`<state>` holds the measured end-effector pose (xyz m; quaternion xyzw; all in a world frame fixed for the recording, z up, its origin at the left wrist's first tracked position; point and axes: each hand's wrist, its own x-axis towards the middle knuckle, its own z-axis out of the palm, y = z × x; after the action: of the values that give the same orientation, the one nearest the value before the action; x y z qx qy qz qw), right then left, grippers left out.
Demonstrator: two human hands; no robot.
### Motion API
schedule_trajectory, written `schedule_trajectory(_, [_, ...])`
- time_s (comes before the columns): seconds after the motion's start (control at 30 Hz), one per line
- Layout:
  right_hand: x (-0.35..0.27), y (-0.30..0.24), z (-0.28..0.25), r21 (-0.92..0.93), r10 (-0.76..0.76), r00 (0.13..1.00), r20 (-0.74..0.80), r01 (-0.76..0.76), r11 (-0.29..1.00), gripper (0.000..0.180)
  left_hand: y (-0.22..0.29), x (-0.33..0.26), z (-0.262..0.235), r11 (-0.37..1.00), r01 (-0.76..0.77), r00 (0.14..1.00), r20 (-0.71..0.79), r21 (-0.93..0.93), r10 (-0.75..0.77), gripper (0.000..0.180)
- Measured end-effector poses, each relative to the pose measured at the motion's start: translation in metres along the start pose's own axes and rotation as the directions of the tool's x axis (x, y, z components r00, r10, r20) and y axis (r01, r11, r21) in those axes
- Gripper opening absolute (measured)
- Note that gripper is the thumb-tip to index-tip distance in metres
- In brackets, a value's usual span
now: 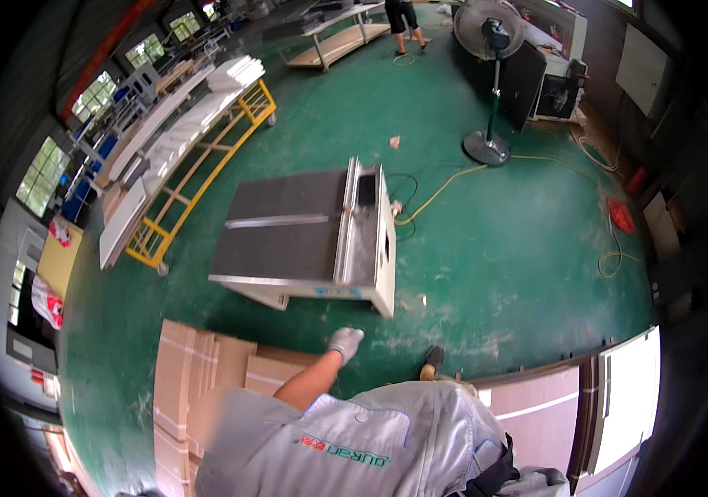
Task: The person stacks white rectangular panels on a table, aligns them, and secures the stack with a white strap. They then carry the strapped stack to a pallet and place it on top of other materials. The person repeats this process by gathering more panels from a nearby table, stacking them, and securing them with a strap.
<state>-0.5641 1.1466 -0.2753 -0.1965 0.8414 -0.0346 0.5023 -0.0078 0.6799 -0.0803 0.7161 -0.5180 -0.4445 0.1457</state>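
My left hand [346, 345], in a pale work glove, hangs over the green floor at the end of a bare forearm. Nothing shows in it; the glove is too small and blurred to tell how its fingers lie. It is apart from everything, nearest to a stack of brown cardboard packages [180, 356] and a machine table [288, 236]. That table has a dark grey top, a slot across it and a raised metal rail [344, 224] along its right side. My right hand is out of sight. My grey work shirt [354, 439] fills the lower middle.
A yellow wheeled rack [151, 240] carries long white panels at the left. A pedestal fan [486, 149] stands far right, with a yellow cable [445, 186] across the floor. Wrapped boards [536, 406] lie at lower right. Another person [404, 21] stands far off beside a workbench [337, 50].
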Motion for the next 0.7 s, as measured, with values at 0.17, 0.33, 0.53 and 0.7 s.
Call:
schedule_trajectory(0.17, [0.1,-0.257,-0.188,-0.052,-0.387,0.883,-0.264,0.388,0.92,0.028,0.167,0.115,0.086,0.99,-0.036,0.904,0.419,-0.135,0.09,0.024])
schedule_trajectory(0.33, [0.139,-0.551,-0.312,0.088,-0.494,0.788,-0.367,0.558,0.825,0.029,0.243,0.26,0.116,0.925,0.069,0.889,0.444,-0.373,0.112,0.022])
schedule_trajectory(0.53, [0.286,-0.632,-0.391,-0.803,-0.793,0.576,-0.198,0.369,0.468,0.031,0.391,0.434,0.094,0.955,-0.228,0.921,0.276,-0.19,0.275,0.032])
schedule_trajectory(0.7, [0.344,-0.742,-0.376,-0.229,-0.325,0.945,-0.04,0.308,0.923,0.019,0.531,0.559,0.031,0.949,-0.303,0.927,0.204,-0.085,0.315,0.036])
